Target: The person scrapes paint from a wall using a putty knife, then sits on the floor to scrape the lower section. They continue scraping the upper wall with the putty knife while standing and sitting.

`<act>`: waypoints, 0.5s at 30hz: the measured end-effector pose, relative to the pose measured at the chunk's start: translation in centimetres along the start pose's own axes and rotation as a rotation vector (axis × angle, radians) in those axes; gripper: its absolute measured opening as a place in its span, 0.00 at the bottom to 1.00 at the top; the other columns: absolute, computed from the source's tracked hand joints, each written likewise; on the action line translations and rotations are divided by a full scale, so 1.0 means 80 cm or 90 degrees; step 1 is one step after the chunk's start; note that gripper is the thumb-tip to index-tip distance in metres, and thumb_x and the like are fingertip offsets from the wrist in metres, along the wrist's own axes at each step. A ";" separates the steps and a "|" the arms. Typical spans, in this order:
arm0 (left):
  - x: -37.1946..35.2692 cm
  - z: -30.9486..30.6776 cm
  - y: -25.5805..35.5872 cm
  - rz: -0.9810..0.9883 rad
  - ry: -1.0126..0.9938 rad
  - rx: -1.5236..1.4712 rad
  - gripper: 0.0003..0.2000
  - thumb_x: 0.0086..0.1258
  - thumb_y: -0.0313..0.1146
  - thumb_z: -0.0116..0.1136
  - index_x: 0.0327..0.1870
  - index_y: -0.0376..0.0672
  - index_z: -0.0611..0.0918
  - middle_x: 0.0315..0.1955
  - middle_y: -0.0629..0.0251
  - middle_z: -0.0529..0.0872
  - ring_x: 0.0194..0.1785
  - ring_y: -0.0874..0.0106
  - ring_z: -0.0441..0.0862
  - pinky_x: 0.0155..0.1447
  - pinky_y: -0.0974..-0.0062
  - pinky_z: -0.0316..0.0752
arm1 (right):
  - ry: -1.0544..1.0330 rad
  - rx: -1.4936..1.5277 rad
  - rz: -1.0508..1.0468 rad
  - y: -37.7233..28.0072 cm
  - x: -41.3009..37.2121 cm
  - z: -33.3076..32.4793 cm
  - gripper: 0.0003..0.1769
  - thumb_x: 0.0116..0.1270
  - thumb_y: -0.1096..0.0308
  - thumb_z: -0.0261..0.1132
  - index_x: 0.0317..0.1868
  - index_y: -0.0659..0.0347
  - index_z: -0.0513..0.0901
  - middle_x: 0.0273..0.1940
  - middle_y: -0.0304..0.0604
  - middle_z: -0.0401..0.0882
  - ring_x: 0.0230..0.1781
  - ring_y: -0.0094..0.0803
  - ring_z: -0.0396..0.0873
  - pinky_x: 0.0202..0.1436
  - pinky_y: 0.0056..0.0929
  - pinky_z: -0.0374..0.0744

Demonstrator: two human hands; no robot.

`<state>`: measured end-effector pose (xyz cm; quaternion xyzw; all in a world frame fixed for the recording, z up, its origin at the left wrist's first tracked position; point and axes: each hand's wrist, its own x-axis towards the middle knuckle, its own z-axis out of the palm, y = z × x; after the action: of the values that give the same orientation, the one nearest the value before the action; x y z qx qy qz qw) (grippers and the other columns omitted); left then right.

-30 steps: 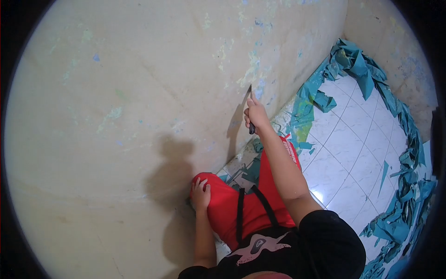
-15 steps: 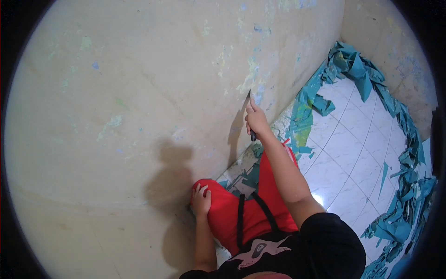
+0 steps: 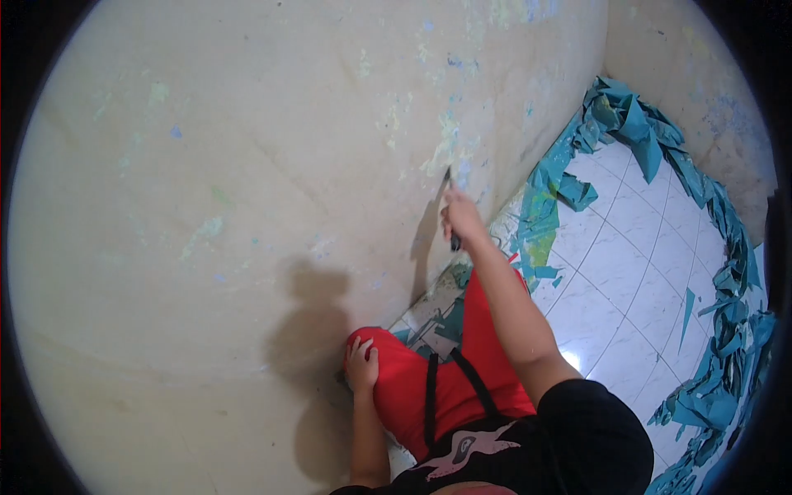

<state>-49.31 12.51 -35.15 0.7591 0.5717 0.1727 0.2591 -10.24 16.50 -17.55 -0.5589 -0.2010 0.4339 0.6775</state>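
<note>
My right hand is wrapped round the black handle of a scraper, its dark blade pointing up toward the wall. The blade tip is over a patch of pale yellow-green and blue paint remnants; whether it touches is unclear. My left hand rests on my knee in red trousers, its fingers spread over the cloth and holding nothing.
Peeled teal paint sheets lie along the edges of the white tiled floor. More flakes lie by my legs at the wall's foot. A second wall meets the first at the upper right.
My right hand and the scraper have moved slightly down and to the right in view. My left hand stays on the knee, with a small shift of the whole view.
</note>
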 end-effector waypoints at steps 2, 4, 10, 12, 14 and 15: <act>0.001 0.002 0.002 -0.014 -0.012 0.068 0.17 0.68 0.42 0.55 0.56 0.51 0.83 0.68 0.58 0.71 0.73 0.48 0.61 0.75 0.59 0.57 | -0.022 -0.003 0.001 -0.010 -0.012 0.011 0.32 0.77 0.61 0.46 0.78 0.50 0.50 0.19 0.33 0.62 0.09 0.21 0.59 0.11 0.25 0.65; 0.001 0.002 0.003 -0.010 -0.009 0.056 0.17 0.68 0.42 0.55 0.56 0.51 0.83 0.68 0.58 0.71 0.73 0.48 0.61 0.75 0.58 0.57 | 0.009 0.016 0.019 -0.003 -0.006 0.014 0.32 0.77 0.61 0.46 0.78 0.50 0.49 0.18 0.32 0.61 0.09 0.22 0.60 0.11 0.25 0.65; 0.003 0.002 -0.002 0.013 0.001 0.031 0.18 0.68 0.42 0.54 0.56 0.51 0.82 0.69 0.57 0.70 0.73 0.46 0.60 0.75 0.58 0.57 | 0.032 0.000 0.007 -0.005 -0.014 0.015 0.32 0.77 0.62 0.46 0.78 0.50 0.49 0.23 0.36 0.65 0.09 0.23 0.61 0.11 0.26 0.66; -0.003 0.000 0.005 -0.006 -0.008 0.039 0.18 0.68 0.42 0.54 0.57 0.50 0.82 0.68 0.57 0.71 0.73 0.46 0.60 0.75 0.58 0.56 | 0.030 -0.010 0.018 -0.003 -0.012 0.018 0.32 0.77 0.62 0.46 0.78 0.50 0.49 0.23 0.37 0.65 0.09 0.23 0.61 0.11 0.26 0.66; -0.003 -0.004 0.006 -0.005 -0.006 0.053 0.18 0.68 0.42 0.55 0.57 0.50 0.82 0.68 0.57 0.71 0.72 0.46 0.61 0.75 0.58 0.56 | 0.032 0.003 -0.002 0.000 -0.010 0.021 0.32 0.77 0.62 0.46 0.78 0.50 0.49 0.24 0.37 0.66 0.09 0.23 0.62 0.11 0.26 0.66; -0.006 -0.003 0.009 -0.002 -0.002 0.060 0.18 0.68 0.42 0.55 0.56 0.50 0.82 0.68 0.56 0.71 0.72 0.45 0.61 0.75 0.58 0.56 | 0.033 0.001 0.001 0.003 -0.014 0.019 0.32 0.77 0.62 0.46 0.78 0.50 0.49 0.24 0.37 0.66 0.09 0.23 0.62 0.11 0.26 0.66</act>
<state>-48.97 11.96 -34.52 0.7700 0.5799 0.1440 0.2239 -12.10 16.45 -17.07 -0.5695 -0.1823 0.4202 0.6826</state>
